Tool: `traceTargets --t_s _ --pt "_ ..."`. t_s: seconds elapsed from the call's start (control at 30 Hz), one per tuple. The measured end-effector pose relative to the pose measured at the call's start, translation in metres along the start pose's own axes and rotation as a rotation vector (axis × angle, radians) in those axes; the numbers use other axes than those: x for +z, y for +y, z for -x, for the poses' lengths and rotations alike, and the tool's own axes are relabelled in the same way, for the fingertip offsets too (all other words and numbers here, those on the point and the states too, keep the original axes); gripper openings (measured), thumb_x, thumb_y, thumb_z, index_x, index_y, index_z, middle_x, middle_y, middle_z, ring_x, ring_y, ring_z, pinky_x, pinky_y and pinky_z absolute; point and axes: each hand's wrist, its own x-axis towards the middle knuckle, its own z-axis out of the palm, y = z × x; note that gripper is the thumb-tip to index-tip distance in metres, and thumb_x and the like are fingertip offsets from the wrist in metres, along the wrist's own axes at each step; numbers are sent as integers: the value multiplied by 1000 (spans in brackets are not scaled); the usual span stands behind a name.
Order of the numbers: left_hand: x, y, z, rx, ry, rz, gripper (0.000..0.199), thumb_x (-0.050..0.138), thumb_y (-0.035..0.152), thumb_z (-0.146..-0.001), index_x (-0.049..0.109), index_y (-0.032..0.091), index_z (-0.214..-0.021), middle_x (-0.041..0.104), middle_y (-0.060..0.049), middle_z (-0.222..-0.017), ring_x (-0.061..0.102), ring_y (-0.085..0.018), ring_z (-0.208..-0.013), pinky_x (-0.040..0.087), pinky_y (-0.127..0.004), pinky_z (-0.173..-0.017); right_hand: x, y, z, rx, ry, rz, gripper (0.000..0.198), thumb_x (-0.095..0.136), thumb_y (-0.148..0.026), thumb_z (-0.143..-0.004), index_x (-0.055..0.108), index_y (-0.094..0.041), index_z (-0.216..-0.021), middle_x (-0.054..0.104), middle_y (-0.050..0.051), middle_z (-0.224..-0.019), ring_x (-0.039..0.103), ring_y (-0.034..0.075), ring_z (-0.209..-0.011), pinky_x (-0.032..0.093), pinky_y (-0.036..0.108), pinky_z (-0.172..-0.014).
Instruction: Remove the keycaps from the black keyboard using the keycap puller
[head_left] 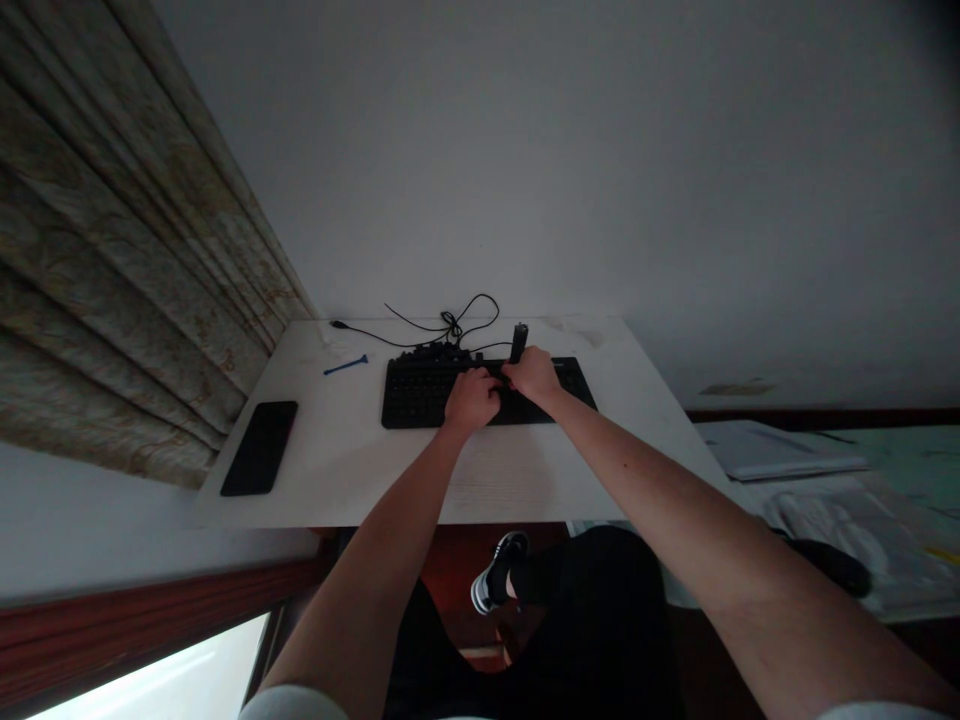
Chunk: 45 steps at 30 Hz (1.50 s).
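A black keyboard lies on the white table, with a heap of small black pieces, possibly loose keycaps, along its far edge. My left hand rests on the middle of the keyboard, fingers bent over the keys and apart. Just right of it, my right hand is closed around a black stick-shaped tool that stands upright above the keys. The tool's lower end is hidden by my fingers, so its kind is unclear.
A thin blue tool and a black phone lie on the left of the white table. A tangled black cable runs behind the keyboard. Curtains hang at left; papers sit to the right.
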Motion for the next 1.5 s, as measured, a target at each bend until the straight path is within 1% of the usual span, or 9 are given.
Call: traceTargets --t_s 0.13,0.2,0.33,0.47,0.67,0.83,1.1,1.27,1.5 --pt "-1 2 -1 -34 25 25 34 54 15 -85 68 22 -115 69 -6 -111 60 -23 -111 46 -38 -100 -4 9 -3 108 -43 -297 9 74 -16 -77 74 -8 -81 72 11 -66 70 18 -57 54 21 -51" --pt "-3 3 -2 -35 14 17 34 57 17 -85 66 21 -118 69 -6 -112 60 -23 -111 46 -38 -100 -7 14 -5 120 -64 -362 14 79 -20 -75 74 -8 -80 71 9 -62 68 16 -53 54 21 -48" --pt "-5 6 -7 -29 -28 -45 32 61 31 -88 65 20 -118 69 -8 -116 60 -26 -115 46 -40 -99 -12 20 -8 65 -132 -296 24 83 -29 -74 72 -8 -74 67 8 -55 64 16 -48 52 21 -45" --pt "-6 12 -13 -41 -48 -91 32 60 42 -91 67 20 -113 69 -10 -115 60 -28 -116 47 -41 -97 -11 22 -15 23 -156 -263 23 82 -28 -74 71 -8 -71 67 8 -55 65 16 -50 53 22 -48" --pt "0 14 -13 -55 8 -107 24 53 35 -96 66 18 -108 69 -10 -114 60 -26 -113 45 -40 -97 -11 24 -27 -62 -252 -270 23 84 -27 -72 70 -9 -70 66 6 -54 64 15 -50 53 22 -51" --pt "4 11 -10 -55 14 -93 23 57 34 -93 61 17 -109 67 -10 -115 59 -26 -115 43 -41 -99 -11 32 -31 -148 -341 -383 21 79 -29 -77 72 -9 -77 66 4 -57 60 12 -48 52 22 -53" --pt "4 13 -13 -74 -10 -131 27 52 39 -97 57 17 -113 66 -13 -117 58 -29 -117 41 -43 -99 -14 36 -20 -323 -316 -265 22 78 -34 -78 78 -13 -87 66 0 -57 61 12 -52 47 20 -54" --pt "3 14 -12 -88 -16 -128 23 47 29 -99 54 16 -117 67 -13 -118 58 -28 -118 40 -42 -100 -16 25 -11 -262 -249 -168 25 74 -36 -84 74 -12 -75 66 3 -55 62 12 -49 43 19 -47" --pt "4 12 -13 -108 0 -122 28 38 21 -101 53 13 -124 67 -15 -120 59 -27 -118 41 -41 -100 -18 5 -7 -69 -191 -144 40 83 -40 -77 61 -13 -56 63 8 -51 62 16 -43 42 20 -36"
